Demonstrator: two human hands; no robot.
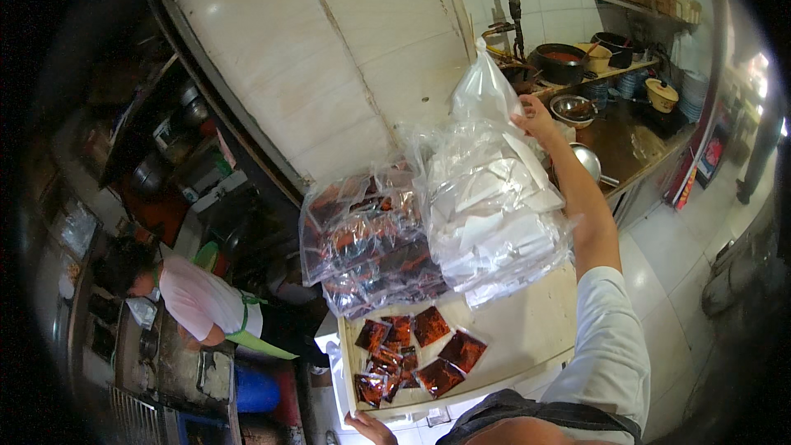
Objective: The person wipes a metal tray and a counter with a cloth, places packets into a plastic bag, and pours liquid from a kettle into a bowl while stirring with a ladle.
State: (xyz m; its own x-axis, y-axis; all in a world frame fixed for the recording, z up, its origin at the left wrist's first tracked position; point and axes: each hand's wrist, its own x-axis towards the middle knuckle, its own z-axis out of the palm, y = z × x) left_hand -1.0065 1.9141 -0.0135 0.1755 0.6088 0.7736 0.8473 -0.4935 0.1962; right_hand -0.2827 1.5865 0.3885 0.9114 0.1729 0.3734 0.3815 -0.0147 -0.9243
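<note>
Right hand [537, 120] is pinching the upper side of a clear plastic bag [494, 214] with white contents; loose red-brown sachets [406, 358] are lying below-left of it. Left hand [372, 428] is touching the table [515, 325] edge, its grip indeterminable.

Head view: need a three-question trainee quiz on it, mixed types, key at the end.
1. Which of the person's hands is up beside the peaked top of the clear bag with white contents?
2. True or false: the loose dark red sachets lie on the far side of that bag from the person.
3. The left hand is at: (a) the near edge of the pale surface; (b) a cooking pot; (c) the co-worker's apron.

Key:
1. The right hand.
2. False; they lie on the near side.
3. a
</note>
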